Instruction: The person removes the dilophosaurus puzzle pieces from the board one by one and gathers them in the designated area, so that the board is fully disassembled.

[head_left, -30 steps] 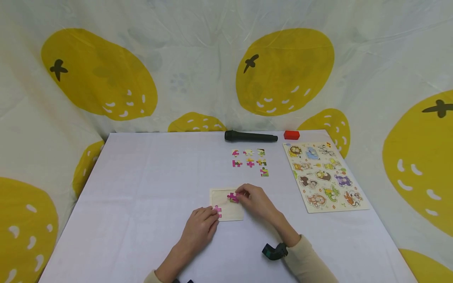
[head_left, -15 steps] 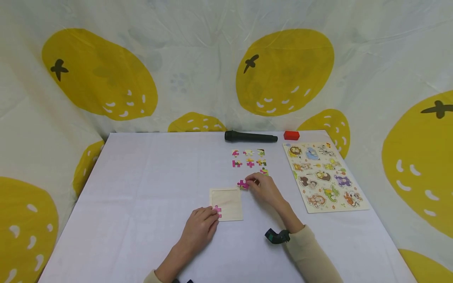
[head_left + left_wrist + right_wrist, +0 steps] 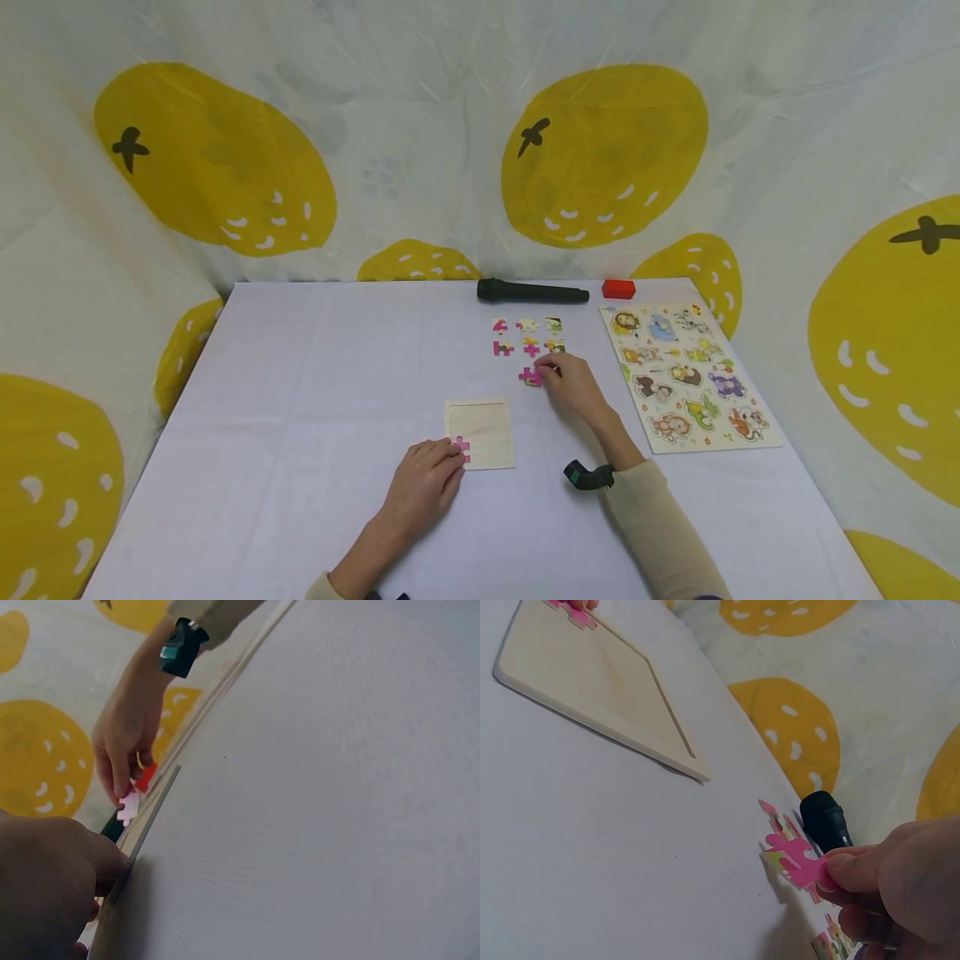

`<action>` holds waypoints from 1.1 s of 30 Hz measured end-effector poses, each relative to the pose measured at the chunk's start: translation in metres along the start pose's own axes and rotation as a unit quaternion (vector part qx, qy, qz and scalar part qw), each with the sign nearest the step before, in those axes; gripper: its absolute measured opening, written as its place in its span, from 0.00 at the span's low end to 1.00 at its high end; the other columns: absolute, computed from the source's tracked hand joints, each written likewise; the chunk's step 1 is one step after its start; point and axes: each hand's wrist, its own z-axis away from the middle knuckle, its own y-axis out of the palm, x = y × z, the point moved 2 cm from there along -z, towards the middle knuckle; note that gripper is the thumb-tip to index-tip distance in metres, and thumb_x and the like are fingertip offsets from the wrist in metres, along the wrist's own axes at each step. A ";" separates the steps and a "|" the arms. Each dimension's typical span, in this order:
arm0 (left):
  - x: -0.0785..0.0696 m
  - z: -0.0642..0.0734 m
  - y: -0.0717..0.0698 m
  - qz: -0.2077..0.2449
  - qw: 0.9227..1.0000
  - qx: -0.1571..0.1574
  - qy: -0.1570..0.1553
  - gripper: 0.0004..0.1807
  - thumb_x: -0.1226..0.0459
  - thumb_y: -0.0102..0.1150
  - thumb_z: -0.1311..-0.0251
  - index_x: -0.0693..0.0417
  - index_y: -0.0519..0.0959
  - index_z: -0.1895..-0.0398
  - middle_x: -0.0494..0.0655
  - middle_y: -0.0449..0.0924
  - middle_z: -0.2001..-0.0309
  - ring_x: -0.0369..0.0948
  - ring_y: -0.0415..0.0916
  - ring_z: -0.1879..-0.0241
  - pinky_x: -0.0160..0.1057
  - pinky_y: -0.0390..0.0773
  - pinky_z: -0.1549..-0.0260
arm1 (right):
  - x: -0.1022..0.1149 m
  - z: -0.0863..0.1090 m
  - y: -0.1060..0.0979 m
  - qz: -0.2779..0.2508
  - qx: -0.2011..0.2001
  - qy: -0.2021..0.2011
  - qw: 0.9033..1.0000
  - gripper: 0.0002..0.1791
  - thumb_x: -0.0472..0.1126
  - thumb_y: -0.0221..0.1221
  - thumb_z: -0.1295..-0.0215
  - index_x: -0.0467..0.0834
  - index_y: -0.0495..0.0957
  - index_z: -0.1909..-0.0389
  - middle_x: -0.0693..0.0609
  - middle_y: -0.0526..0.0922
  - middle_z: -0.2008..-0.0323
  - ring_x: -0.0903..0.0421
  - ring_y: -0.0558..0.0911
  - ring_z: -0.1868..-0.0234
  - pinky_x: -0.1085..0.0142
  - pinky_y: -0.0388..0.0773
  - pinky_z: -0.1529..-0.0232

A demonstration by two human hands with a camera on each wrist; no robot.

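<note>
My right hand (image 3: 573, 385) pinches a pink puzzle piece (image 3: 529, 377) between thumb and fingers. It hangs over the table, below rows of loose puzzle pieces (image 3: 502, 348). In the right wrist view the pinched piece (image 3: 793, 859) shows pink with a green-yellow corner. My left hand (image 3: 427, 479) grips the near left corner of a square wooden puzzle tray (image 3: 491, 437), its fingertips resting by a pink piece (image 3: 462, 450) in that corner. The left wrist view shows the left thumb against the tray's edge; the other fingers are mostly hidden there.
A board of animal pictures (image 3: 690, 379) lies at the right of the white table (image 3: 315, 375). A black microphone (image 3: 532, 291) and a red block (image 3: 618, 289) sit along the back edge. Behind hangs a fruit-patterned curtain (image 3: 420, 125).
My right hand has carried the pink piece away from the tray, back and to the right, to just below the loose pieces. My left hand has stayed at the tray's corner.
</note>
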 end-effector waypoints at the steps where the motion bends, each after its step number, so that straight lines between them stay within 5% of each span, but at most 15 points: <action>1: 0.000 0.000 0.000 0.000 1.000 0.001 -0.001 0.09 0.66 0.74 0.52 0.55 0.89 0.65 0.45 0.87 0.60 0.45 0.84 0.54 0.47 0.80 0.53 | -0.001 -0.001 -0.001 0.002 0.001 0.003 1.000 0.11 0.40 0.57 0.27 0.42 0.83 0.50 0.46 0.85 0.55 0.53 0.79 0.58 0.58 0.80 0.51; 14: 0.001 0.000 0.001 0.002 1.000 -0.004 0.000 0.08 0.66 0.73 0.51 0.55 0.88 0.65 0.46 0.87 0.60 0.45 0.84 0.53 0.47 0.81 0.53 | -0.012 -0.010 -0.006 0.010 -0.003 0.033 0.999 0.14 0.39 0.56 0.26 0.40 0.81 0.45 0.41 0.83 0.47 0.47 0.79 0.48 0.50 0.78 0.39; 23: 0.001 0.000 0.000 0.004 1.000 -0.001 -0.005 0.08 0.67 0.73 0.51 0.55 0.89 0.65 0.46 0.87 0.60 0.45 0.83 0.53 0.47 0.81 0.52 | -0.014 -0.010 -0.003 0.048 0.029 0.017 0.998 0.19 0.45 0.67 0.36 0.41 0.83 0.47 0.44 0.78 0.58 0.50 0.74 0.57 0.59 0.74 0.54; 33: 0.002 0.000 0.002 -0.001 1.000 -0.002 -0.003 0.08 0.67 0.72 0.51 0.54 0.88 0.65 0.45 0.86 0.60 0.44 0.83 0.54 0.46 0.80 0.53 | -0.016 -0.013 0.002 0.065 0.021 0.029 0.997 0.18 0.46 0.67 0.36 0.42 0.84 0.47 0.44 0.77 0.55 0.49 0.73 0.54 0.58 0.74 0.51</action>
